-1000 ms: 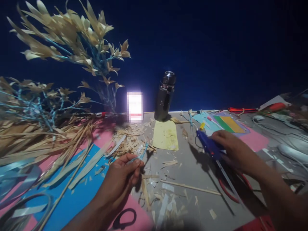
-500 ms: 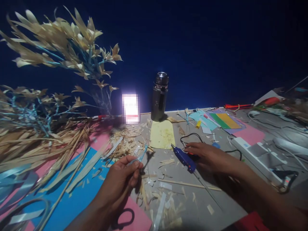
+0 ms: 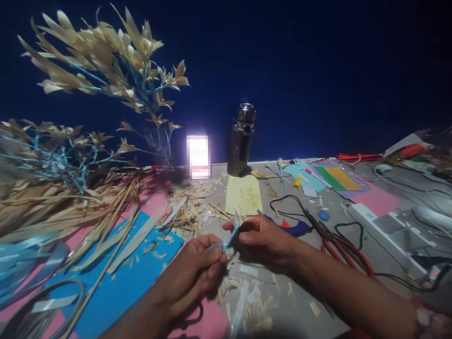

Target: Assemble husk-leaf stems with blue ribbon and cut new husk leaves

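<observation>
Pinched between the thumb and fingers of my left hand (image 3: 201,263) is a thin stem wrapped in light blue ribbon (image 3: 232,235). Its pale tip points up and away from me. My right hand (image 3: 266,240) has its fingers curled around the upper part of the same stem; the exact contact is partly hidden. Behind the right hand lies a blue glue gun (image 3: 298,229), mostly covered by that hand. Scissors with red handles (image 3: 339,249) rest to the right of it, beyond the forearm.
A dark flask (image 3: 242,143) stands behind a yellow sheet (image 3: 243,195). Dried-leaf branches with blue stems (image 3: 141,89) rise at the left, above husk strips and a blue sheet (image 3: 123,268). A white power strip (image 3: 388,240) and cables lie at the right. Shavings litter the middle.
My right hand has moved left from beside the glue gun to the stem in my left hand. The glue gun now lies behind it, turned differently, and the scissors show. The view has shifted slightly.
</observation>
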`<move>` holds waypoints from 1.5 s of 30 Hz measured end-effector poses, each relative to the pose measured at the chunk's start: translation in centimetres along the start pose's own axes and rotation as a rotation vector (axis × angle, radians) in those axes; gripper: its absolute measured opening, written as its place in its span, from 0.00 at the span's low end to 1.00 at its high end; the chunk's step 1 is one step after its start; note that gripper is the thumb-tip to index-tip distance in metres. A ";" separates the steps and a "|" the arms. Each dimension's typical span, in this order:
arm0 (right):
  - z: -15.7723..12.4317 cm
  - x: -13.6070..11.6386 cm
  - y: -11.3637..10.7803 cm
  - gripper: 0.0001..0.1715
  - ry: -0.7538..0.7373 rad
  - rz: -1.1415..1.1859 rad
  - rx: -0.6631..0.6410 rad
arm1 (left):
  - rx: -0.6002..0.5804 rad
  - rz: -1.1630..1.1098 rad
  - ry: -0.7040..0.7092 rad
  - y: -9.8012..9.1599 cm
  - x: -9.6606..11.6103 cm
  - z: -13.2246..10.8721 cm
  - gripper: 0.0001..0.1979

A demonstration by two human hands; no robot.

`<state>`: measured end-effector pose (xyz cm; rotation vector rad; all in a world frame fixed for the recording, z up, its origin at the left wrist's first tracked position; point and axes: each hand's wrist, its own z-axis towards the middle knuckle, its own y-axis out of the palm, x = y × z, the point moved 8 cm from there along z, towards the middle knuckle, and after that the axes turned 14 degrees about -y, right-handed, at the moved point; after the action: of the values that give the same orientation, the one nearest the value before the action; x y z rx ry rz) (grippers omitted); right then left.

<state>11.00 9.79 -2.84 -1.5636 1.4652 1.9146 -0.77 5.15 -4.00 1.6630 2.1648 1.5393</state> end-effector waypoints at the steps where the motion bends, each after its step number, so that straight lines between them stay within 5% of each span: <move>1: -0.2 0.2 -0.1 0.33 0.013 0.026 0.008 | -0.011 0.003 -0.016 0.1 -0.2 0.0 0.13; 9: -0.1 0.5 -0.3 0.25 -0.057 0.053 0.052 | 0.074 0.036 0.004 0.3 -0.3 0.0 0.16; 22: -0.7 -1.1 -1.8 0.22 -0.288 -0.080 0.366 | 0.361 0.373 0.217 -0.1 0.4 -1.2 0.15; 26: -0.8 -0.7 -1.5 0.22 -0.235 -0.051 0.332 | 0.310 0.295 0.188 -0.1 0.0 -0.9 0.17; 31: -0.9 -0.4 0.0 0.34 -0.099 0.105 0.115 | 0.087 0.166 0.012 1.6 -0.6 -0.7 0.19; 35: -0.9 0.1 -0.4 0.26 -0.081 0.088 0.097 | 0.005 0.121 -0.078 2.0 -1.1 -0.6 0.18; 45: -0.5 -0.9 -1.5 0.22 -0.233 0.054 0.305 | 0.270 0.292 0.157 -0.4 -0.6 -0.8 0.14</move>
<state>12.70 10.42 -2.85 -1.1380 1.6165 1.7322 -1.23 4.25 -4.20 2.0887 2.3879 1.5439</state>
